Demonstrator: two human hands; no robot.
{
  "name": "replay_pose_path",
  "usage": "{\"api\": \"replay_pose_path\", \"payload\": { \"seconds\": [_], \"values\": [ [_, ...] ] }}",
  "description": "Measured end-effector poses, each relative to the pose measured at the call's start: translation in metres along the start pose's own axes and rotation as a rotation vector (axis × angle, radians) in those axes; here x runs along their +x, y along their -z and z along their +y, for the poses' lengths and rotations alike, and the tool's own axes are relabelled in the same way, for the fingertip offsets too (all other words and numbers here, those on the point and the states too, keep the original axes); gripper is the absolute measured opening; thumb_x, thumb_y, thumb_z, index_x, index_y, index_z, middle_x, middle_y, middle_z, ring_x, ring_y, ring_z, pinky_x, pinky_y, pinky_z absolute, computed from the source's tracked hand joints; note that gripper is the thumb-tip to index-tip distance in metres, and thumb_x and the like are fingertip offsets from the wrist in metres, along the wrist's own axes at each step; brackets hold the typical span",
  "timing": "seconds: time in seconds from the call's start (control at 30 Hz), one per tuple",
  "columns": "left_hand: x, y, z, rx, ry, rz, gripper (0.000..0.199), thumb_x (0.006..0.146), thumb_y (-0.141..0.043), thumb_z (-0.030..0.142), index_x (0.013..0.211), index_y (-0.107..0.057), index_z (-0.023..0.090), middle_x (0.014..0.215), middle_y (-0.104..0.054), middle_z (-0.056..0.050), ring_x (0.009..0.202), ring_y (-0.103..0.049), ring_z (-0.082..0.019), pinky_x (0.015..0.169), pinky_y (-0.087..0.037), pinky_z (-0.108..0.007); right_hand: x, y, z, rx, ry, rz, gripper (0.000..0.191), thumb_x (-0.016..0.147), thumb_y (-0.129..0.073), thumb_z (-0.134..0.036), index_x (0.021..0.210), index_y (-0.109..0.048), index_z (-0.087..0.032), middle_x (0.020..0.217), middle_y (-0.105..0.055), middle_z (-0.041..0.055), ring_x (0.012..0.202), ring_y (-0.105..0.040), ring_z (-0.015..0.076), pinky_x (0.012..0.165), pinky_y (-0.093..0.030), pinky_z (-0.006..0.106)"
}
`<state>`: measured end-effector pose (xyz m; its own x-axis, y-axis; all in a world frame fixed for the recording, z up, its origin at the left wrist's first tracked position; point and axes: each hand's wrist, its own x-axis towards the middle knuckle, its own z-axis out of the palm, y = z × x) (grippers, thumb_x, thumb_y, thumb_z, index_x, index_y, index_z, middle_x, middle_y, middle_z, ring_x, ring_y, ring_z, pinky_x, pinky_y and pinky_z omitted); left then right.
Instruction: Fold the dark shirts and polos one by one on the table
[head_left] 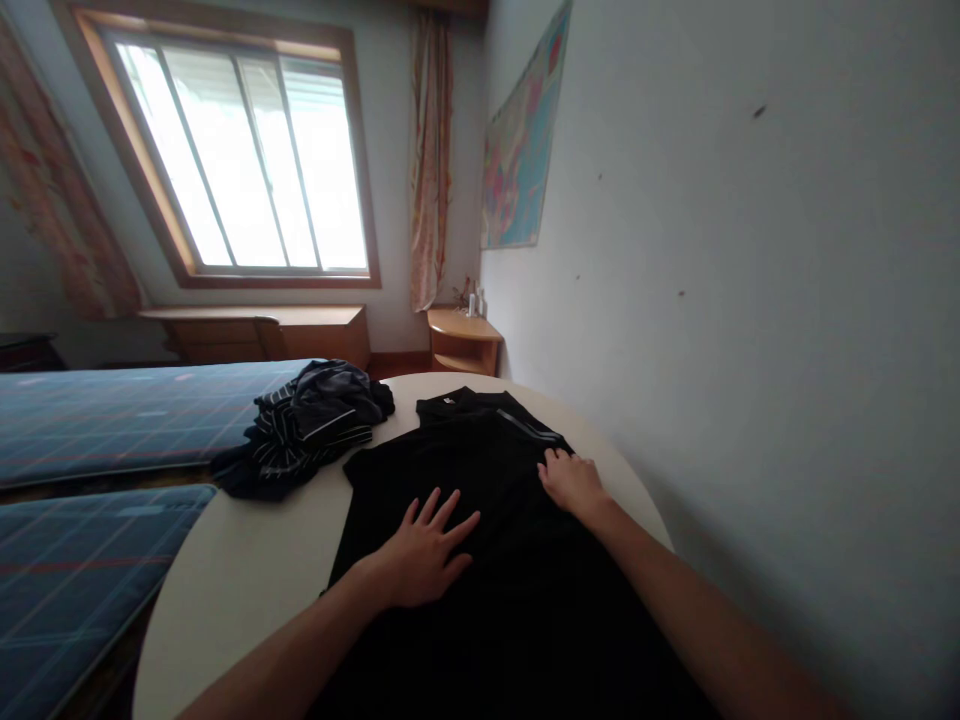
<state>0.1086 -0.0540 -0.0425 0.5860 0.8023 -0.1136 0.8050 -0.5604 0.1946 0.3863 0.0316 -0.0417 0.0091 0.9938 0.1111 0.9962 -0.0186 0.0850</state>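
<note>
Fingers (448, 507), left hand (412, 560): fanned flat on the black shirt (487, 460), around the middle of the worktop (232, 600), gripping nothing. Fingers, right hand (576, 485): bent at the shirt's side, toward the worktop's right rim; whether they pinch, cannot tell.

Mattresses (97, 560), two, blue checked: left of the worktop.
Worktop: round, pale.
Shirt: laid out across the worktop, collar toward its far rim.
Clothes pile (315, 420), dark, bunched: at the worktop's far left.
Stripe (529, 428), grey: on the shirt, toward the worktop's far right.
Label (448, 401), white: at the collar.

Step, as judged: smoothing the shirt flat. Next move seemingly calls for light, even pressure.
</note>
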Motion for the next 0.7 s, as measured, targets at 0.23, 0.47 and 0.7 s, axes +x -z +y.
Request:
{"api": "replay_pose_path", "payload": {
  "seconds": [0.23,0.47,0.7],
  "values": [
    [0.010,0.018,-0.009,-0.011,0.028,0.227,0.047,0.094,-0.050,0.041,0.139,-0.054,0.028,0.151,-0.047,-0.007,0.134,-0.047,-0.030,0.108,-0.041,-0.045,0.004,0.011,-0.034,0.024,0.113,0.095,0.040,0.096,-0.044,-0.032,0.129,-0.057,-0.012,0.126,-0.061,0.0214,0.116,-0.056,0.0326,0.096,-0.037,0.044],
    [0.047,0.032,-0.083,0.128,0.463,0.405,0.065,0.089,-0.057,0.032,0.148,-0.037,0.015,0.140,-0.055,-0.018,0.133,-0.046,-0.032,0.110,-0.032,-0.045,0.007,-0.007,-0.049,0.209,0.208,0.104,0.051,0.099,-0.036,-0.041,0.144,-0.046,-0.019,0.145,-0.050,0.0134,0.129,-0.046,0.0282,0.103,-0.034,0.040],
    [0.045,0.025,-0.073,0.142,0.206,0.371,0.041,0.089,-0.042,0.007,0.119,-0.064,0.025,0.118,-0.063,-0.007,0.111,-0.056,-0.023,0.099,-0.043,-0.036,0.008,-0.006,-0.047,0.273,0.290,0.216,0.049,0.097,-0.040,-0.033,0.143,-0.046,-0.018,0.146,-0.050,0.0111,0.129,-0.046,0.0256,0.109,-0.030,0.039]
  ]
}}
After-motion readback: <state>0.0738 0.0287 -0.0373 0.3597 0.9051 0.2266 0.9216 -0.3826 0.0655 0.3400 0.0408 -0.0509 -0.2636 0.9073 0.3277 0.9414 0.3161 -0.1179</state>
